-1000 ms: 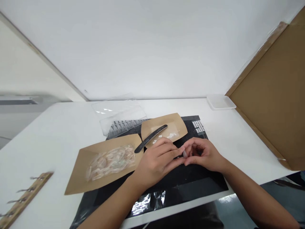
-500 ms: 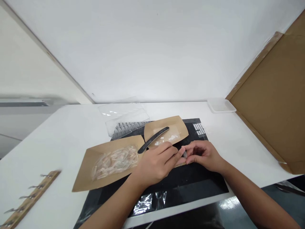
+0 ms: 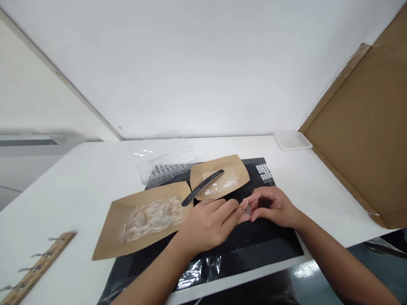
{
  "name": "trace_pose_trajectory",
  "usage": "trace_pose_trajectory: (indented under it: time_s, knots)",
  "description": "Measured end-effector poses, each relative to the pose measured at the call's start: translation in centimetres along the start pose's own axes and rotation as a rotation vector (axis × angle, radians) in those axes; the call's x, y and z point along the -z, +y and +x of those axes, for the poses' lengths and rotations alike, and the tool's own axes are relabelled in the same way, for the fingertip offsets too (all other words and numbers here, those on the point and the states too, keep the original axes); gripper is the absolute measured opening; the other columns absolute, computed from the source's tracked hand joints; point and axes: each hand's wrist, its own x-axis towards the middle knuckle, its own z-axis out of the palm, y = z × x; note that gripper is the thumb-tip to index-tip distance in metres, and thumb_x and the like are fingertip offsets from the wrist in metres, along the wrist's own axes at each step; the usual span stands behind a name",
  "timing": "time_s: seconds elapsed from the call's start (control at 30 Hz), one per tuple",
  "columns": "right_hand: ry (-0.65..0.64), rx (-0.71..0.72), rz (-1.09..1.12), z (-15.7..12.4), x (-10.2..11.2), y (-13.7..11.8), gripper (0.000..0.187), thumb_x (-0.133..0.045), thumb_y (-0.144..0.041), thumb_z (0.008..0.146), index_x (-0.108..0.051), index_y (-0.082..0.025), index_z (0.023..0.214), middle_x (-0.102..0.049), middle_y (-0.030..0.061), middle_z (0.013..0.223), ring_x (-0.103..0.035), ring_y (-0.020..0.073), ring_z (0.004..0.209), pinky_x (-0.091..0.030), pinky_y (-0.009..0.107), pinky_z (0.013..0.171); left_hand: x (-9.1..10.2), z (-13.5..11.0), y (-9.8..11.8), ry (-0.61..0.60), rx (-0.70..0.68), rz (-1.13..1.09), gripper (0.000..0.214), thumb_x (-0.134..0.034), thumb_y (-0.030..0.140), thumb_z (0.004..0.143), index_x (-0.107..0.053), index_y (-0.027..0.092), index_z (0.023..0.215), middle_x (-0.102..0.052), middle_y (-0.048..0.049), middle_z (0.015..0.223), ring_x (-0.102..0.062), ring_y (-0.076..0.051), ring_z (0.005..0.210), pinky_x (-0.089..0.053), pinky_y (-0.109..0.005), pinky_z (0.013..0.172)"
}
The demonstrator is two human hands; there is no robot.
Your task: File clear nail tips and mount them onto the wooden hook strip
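Nail tip (image 3: 248,210): one piece, small, grey-looking and partly translucent, held between the two hands above a black mat (image 3: 241,250); its exact outline is too small to make out.

Right hand (image 3: 273,207): fingers (image 3: 256,214) curled inward and closed to a tight pinch on the piece.

Left hand (image 3: 206,224): fingers (image 3: 230,206) stretched out and almost together, their ends at the piece; whether they grip it or only touch it cannot be told.

Beyond the left fingers: a brown paper tray (image 3: 116,231) with a heap of clear nail tips (image 3: 151,219).

Ahead of the fingers: a smaller brown paper tray (image 3: 235,166) with a black nail file (image 3: 202,187) lying across it and small white bits (image 3: 219,185) beside the file.

Further ahead: a clear plastic case (image 3: 165,163) with a row of tips inside.

Far left of the fingers: a wooden strip (image 3: 38,269) set with metal clips.

Risk: a slack pinch could let the light piece slip onto the dark mat, where it would be hard to find, or into the heap, where it would be lost among the others.
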Motion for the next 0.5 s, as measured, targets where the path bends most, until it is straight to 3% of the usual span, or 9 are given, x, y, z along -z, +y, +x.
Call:
trace_pose_trajectory:
  time_s: [0.23, 0.37, 0.5]
  knots:
    - [-0.012, -0.02, 0.005, 0.1, 0.1, -0.4, 0.025, -0.091, -0.031, 0.084, -0.078, -0.022, 0.103, -0.077, 0.0017, 0.086, -0.069, 0.0143, 0.073, -0.056, 0.028, 0.067, -0.1, -0.2, -0.1, -0.013, -0.018, 0.041, 0.019, -0.062, 0.019, 0.106, -0.066, 0.01, 0.122, -0.072, 0.0003, 0.077, -0.062, -0.013, 0.056, -0.04, -0.03, 0.049]
    - [-0.007, 0.05, -0.132, -0.1, 1.6, -0.5, 0.029, -0.092, -0.033, 0.083, -0.079, -0.024, 0.107, -0.071, 0.0009, 0.087, -0.064, 0.0137, 0.072, -0.052, 0.027, 0.064, -0.3, -0.1, -0.2, 0.024, 0.0, 0.011, 0.027, -0.069, 0.025, 0.104, -0.064, 0.011, 0.127, -0.072, 0.0004, 0.08, -0.065, -0.012, 0.061, -0.046, -0.027, 0.053]
    - [0.056, 0.092, -0.228, -1.5, 3.2, 0.4, 0.033, -0.095, -0.035, 0.08, -0.081, -0.027, 0.109, -0.065, 0.0008, 0.087, -0.06, 0.0139, 0.073, -0.048, 0.026, 0.06, -0.6, -0.2, 0.1, -0.039, -0.016, -0.066, 0.024, -0.069, 0.035, 0.103, -0.067, 0.014, 0.116, -0.07, -0.0002, 0.082, -0.065, -0.013, 0.063, -0.047, -0.027, 0.055]
